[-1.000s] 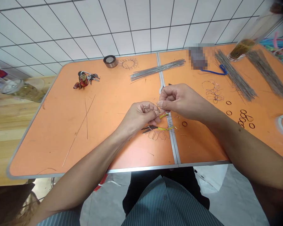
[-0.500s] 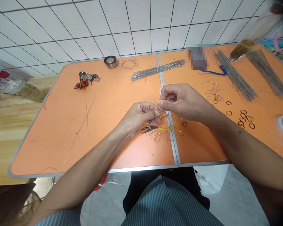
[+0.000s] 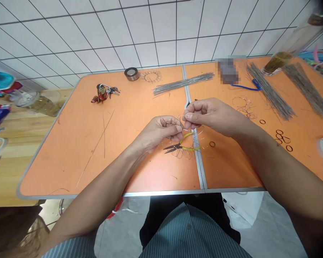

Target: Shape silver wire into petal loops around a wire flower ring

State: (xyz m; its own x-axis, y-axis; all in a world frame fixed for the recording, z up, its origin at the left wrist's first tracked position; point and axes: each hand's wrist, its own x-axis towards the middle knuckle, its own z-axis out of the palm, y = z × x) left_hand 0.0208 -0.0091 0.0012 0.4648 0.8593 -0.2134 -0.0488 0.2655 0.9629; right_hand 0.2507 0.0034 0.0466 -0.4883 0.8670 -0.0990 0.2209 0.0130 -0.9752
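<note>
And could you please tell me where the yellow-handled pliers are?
In the head view, the pliers lie just below the left hand, handles reaching the table's metal seam.

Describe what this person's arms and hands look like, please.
The left hand and right hand are gloveless, with no watch or bracelet visible. The left arm has a blue-grey striped sleeve; on the right arm, no sleeve can be made out.

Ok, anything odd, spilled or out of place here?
Yes: a square-edged, pixelated grey patch at the back of the orange table hides whatever lies there, unlike its clearer surroundings. No clear spill or damage shows.
</note>
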